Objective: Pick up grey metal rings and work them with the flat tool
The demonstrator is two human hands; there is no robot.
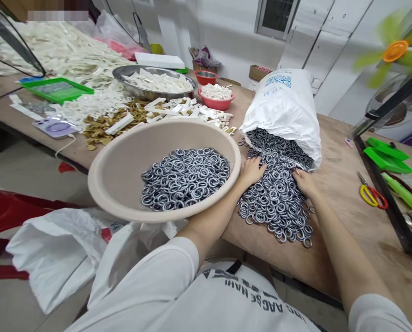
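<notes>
A white woven sack (pixel 285 101) lies on its side, its mouth facing me, and grey metallic rings (pixel 271 203) spill from it onto the table. My left hand (pixel 252 172) rests on the left side of this pile with fingers stretched out, holding nothing visible. At the lower lip of the sack's mouth, my right hand (pixel 304 182) has its fingers closed on the edge; the fingertips are partly hidden. Left of the pile, a large beige basin (pixel 119 170) holds many similar rings (pixel 188 177). My left forearm passes beside its rim.
White strips and brown pieces (pixel 104 129) cover the table's left. A metal bowl (pixel 119 72) and red bowl (pixel 216 103) stand behind the basin. Scissors (pixel 372 196), green trays (pixel 387 157), a black frame (pixel 389 198) and a fan (pixel 395 50) are at right.
</notes>
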